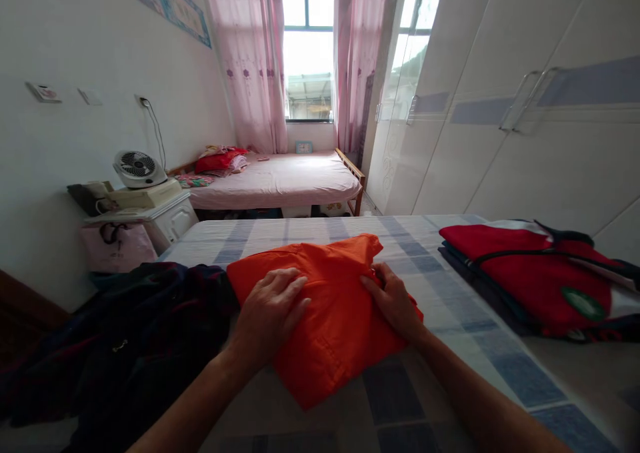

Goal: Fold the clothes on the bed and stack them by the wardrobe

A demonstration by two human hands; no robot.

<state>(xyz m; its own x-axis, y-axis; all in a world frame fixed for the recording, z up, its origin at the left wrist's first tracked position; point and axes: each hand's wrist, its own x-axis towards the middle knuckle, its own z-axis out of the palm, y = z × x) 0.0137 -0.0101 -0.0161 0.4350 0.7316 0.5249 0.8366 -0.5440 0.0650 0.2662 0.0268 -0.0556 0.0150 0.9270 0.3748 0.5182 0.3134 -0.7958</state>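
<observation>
In front of me an orange garment point(330, 319) lies folded on a blue-and-white checked bed sheet point(415, 386); its exact kind does not show. My left hand point(273, 309) rests flat on its left part, fingers spread a little. At the right edge, my right hand point(393, 299) grips the orange cloth between thumb and curled fingers. A heap of dark clothes point(150, 333) lies left of the orange garment. On the far right sits a stack of folded clothes, with a red garment point(520, 273) on top.
Beyond this bed stands a second bed with a pink sheet point(280, 179) under the window. A small fan point(139, 167) sits on a white bedside cabinet point(175, 223) at left, beside a pink paper bag point(120, 249). White wardrobe doors point(500, 159) line the right side.
</observation>
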